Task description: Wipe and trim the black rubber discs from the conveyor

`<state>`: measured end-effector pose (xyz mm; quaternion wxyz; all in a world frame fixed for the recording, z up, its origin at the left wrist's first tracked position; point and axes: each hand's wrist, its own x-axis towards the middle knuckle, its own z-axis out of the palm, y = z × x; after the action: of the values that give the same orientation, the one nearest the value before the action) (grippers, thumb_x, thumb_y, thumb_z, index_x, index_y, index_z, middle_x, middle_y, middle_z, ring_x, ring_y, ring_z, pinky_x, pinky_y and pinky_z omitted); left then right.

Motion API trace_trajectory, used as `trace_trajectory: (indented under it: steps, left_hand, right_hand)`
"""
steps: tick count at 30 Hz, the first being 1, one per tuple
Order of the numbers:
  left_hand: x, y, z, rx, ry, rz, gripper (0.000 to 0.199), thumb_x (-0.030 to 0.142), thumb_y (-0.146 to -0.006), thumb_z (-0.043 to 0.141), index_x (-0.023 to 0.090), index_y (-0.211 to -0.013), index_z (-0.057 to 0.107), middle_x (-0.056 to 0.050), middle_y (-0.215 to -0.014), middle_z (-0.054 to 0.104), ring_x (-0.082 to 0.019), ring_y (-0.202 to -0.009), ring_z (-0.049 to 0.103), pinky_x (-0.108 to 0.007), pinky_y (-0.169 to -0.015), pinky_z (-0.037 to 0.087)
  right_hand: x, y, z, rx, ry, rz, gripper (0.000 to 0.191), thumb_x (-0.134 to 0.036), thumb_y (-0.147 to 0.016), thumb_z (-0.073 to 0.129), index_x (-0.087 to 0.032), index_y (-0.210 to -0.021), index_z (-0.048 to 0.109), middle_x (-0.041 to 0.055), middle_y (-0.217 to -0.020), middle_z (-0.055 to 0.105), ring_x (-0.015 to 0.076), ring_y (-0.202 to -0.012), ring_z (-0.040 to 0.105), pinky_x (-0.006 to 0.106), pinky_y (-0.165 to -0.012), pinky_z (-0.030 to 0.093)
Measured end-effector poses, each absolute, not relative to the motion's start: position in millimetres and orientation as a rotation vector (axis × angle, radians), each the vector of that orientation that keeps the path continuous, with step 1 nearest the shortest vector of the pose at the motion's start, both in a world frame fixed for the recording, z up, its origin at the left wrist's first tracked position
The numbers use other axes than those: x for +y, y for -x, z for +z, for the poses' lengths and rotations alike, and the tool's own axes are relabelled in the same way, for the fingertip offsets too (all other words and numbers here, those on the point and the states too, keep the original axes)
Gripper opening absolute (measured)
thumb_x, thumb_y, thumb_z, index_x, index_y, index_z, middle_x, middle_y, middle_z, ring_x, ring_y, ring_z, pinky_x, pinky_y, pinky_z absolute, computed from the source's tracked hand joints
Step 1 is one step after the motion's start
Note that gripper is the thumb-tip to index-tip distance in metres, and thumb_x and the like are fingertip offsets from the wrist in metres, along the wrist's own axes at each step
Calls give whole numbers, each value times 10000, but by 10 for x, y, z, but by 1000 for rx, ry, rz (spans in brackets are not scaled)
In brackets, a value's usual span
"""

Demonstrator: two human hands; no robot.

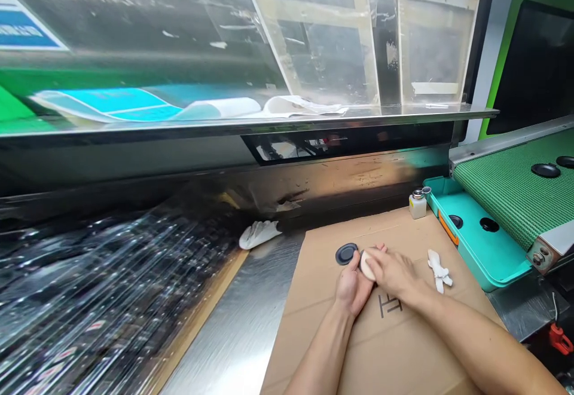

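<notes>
Over a brown cardboard sheet [305,317], my left hand [353,287] holds a dark round part, of which only an edge shows. My right hand [394,271] has its fingers closed on a cream-coloured round pad [368,266], pressed against that part. Just left of my hands, a black oval part [347,254] lies flat on the cardboard. A crumpled white cloth [439,271] rests to the right of my right hand. Behind it, near the sheet's far edge, stands a small white bottle [418,205] with a metal top.
A teal tray [487,251] with two black round parts sits at the right, below a green conveyor belt [506,186] carrying similar parts. Many plastic-wrapped pieces [103,299] fill the left. A white glove [259,235] lies near them. A metal shelf [269,121] spans above.
</notes>
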<state>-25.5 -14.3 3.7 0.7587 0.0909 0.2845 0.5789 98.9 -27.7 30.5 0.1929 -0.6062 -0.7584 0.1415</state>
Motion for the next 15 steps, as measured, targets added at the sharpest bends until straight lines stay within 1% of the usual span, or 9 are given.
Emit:
trace_trajectory:
  steps: [2,4,5,7,9,10,12,13,15]
  left_hand:
    - [-137,273,54,637,-196,1330,354,265,-1014,379,58,-1067,661,-215,-1181,691,-277,-1165,650,-429,-1014,536]
    - [-137,289,80,643,-209,1357,364,274,-1016,371,51,-1076,651,-228,-1195,682,-296,-1161,652,-441,-950,572]
    - [-140,295,94,637,-222,1342,372,288,-1017,372,48,-1089,647,-234,-1219,670,-306,-1166,649,-440,-920,585]
    - [-146,301,119,631,-247,1302,380,312,-1017,380,49,-1093,644,-242,-1278,640,-317,-1181,640,-423,-874,601]
    - [-148,303,135,621,-270,1277,370,322,-1015,387,64,-1078,645,-236,-1337,606,-318,-1203,627,-407,-855,601]
    - [-147,306,140,615,-278,1271,364,326,-1015,388,74,-1074,644,-231,-1360,592,-317,-1211,622,-405,-851,598]
    - [-139,316,144,607,-286,1272,349,333,-1013,390,99,-1082,640,-214,-1391,575,-314,-1217,619,-406,-846,591]
    - [-133,325,144,605,-286,1276,341,336,-1012,392,110,-1092,635,-205,-1400,570,-311,-1216,620,-404,-846,587]
    - [-119,346,141,600,-281,1283,333,346,-1011,395,127,-1120,621,-195,-1410,564,-307,-1209,625,-395,-840,580]
  right_hand:
    - [-216,-1076,362,-2070,1784,379,436,-516,-1018,300,-412,-1370,536,28,-1087,728,247,-953,672,329,-789,461]
    - [-140,-1223,437,-1982,1866,364,435,-509,-1021,304,-372,-1354,548,48,-1069,728,255,-967,670,333,-804,451]
    - [-105,-1306,476,-1937,1888,355,444,-505,-1024,296,-347,-1365,534,62,-1076,724,260,-979,668,336,-807,448]
    - [-57,-1468,554,-1863,1924,318,486,-494,-1033,279,-273,-1429,452,107,-1108,707,274,-1007,661,346,-810,444]
    - [-41,-1611,633,-1858,1972,218,552,-494,-1023,330,-179,-1475,370,172,-1166,672,300,-1070,637,362,-831,441]
    - [-45,-1676,672,-1878,2006,146,580,-497,-1008,382,-142,-1466,373,204,-1206,647,314,-1109,617,370,-850,437]
    - [-71,-1793,740,-1905,2117,40,570,-503,-971,466,-106,-1380,474,241,-1242,616,331,-1134,602,381,-868,437]
    - [-88,-1848,767,-1911,2186,31,537,-510,-958,483,-100,-1299,547,246,-1214,628,330,-1108,617,381,-858,442]
    - [-121,-1944,795,-1936,2310,100,484,-523,-920,526,-102,-1119,657,232,-1083,681,316,-1002,662,363,-799,455]
